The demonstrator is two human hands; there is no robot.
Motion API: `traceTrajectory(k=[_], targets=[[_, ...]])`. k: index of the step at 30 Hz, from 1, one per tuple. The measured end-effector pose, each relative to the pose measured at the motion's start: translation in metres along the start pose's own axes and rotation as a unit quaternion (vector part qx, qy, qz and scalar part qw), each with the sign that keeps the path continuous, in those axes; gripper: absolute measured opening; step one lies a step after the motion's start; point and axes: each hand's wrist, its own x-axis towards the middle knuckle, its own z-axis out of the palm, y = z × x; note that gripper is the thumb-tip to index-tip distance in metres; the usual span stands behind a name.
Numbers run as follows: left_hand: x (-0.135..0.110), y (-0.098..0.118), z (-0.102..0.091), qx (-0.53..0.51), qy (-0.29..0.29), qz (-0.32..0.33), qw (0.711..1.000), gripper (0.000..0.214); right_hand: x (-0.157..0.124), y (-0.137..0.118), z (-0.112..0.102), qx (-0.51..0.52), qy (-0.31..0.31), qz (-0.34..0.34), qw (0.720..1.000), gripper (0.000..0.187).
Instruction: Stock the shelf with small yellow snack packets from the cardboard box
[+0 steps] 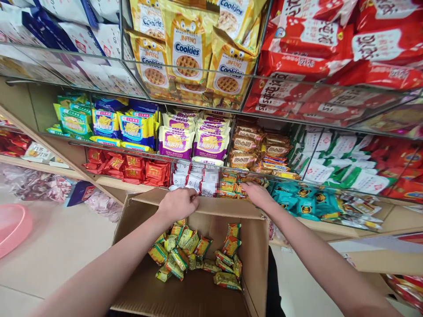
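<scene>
An open cardboard box [211, 304] stands below the shelves with several small yellow-green snack packets [185, 240] loose inside. My left hand [178, 204] is closed over the far flap of the box, with its fingers curled at the edge. Past that flap, my right hand [257, 193] reaches to the bottom shelf and touches matching yellow-orange packets [228, 185] in a bin. Its visible fingers are stretched out over them, while the fingertips are partly hidden among the packets. White packets [194, 178] lie in the bin to the left.
Glass-edged shelves hold yellow cookie bags [188, 48], red bags [307, 39] and purple soda biscuits [211, 143]. Teal packets [306, 200] lie right of my right hand, red packets [134, 169] to the left. A pink basin [13, 229] sits on the floor at left.
</scene>
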Motion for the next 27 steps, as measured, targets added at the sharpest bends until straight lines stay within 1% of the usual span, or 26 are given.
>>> traceTrajectory(k=[4,6,10,13,15,17,18,20,22,23,25,27], targets=[[0.000,0.001,-0.001,0.009,0.001,0.001,1.000,0.036,0.005,-0.002,0.005,0.019,0.011,-0.002,1.000,0.038],[0.000,0.000,0.000,0.016,0.005,0.009,1.000,0.036,0.008,0.000,0.006,0.028,0.008,-0.001,1.000,0.036],[0.001,-0.003,0.001,0.020,0.014,0.024,0.999,0.036,0.008,0.007,-0.002,0.041,0.003,0.000,0.999,0.030],[0.002,-0.004,0.002,0.015,0.017,0.026,0.999,0.035,-0.004,0.014,-0.013,0.047,0.024,0.023,0.998,0.031],[0.002,-0.004,0.003,0.013,0.019,0.024,0.999,0.035,-0.019,0.017,-0.018,0.052,0.045,0.033,0.997,0.031],[0.002,-0.004,0.002,0.016,0.018,0.023,0.999,0.035,-0.038,0.019,-0.018,0.048,0.065,0.045,0.996,0.029],[0.002,-0.004,0.002,0.018,0.017,0.023,0.999,0.035,-0.047,0.020,-0.016,0.045,0.072,0.063,0.994,0.028],[0.002,-0.003,0.001,0.018,0.012,0.021,1.000,0.035,-0.062,0.021,-0.010,0.048,0.073,0.130,0.988,0.030],[0.002,-0.001,0.000,0.013,0.006,0.015,1.000,0.035,-0.071,0.023,-0.002,0.071,0.068,0.199,0.975,0.032],[0.002,-0.001,-0.001,0.010,0.005,0.012,1.000,0.034,-0.073,0.024,0.002,0.082,0.064,0.219,0.970,0.030],[0.002,0.000,-0.001,0.008,0.003,0.009,1.000,0.034,-0.074,0.026,0.010,0.090,0.063,0.228,0.967,0.023],[0.001,0.000,-0.001,0.008,0.003,0.009,1.000,0.034,-0.071,0.028,0.015,0.103,0.071,0.229,0.965,0.021]])
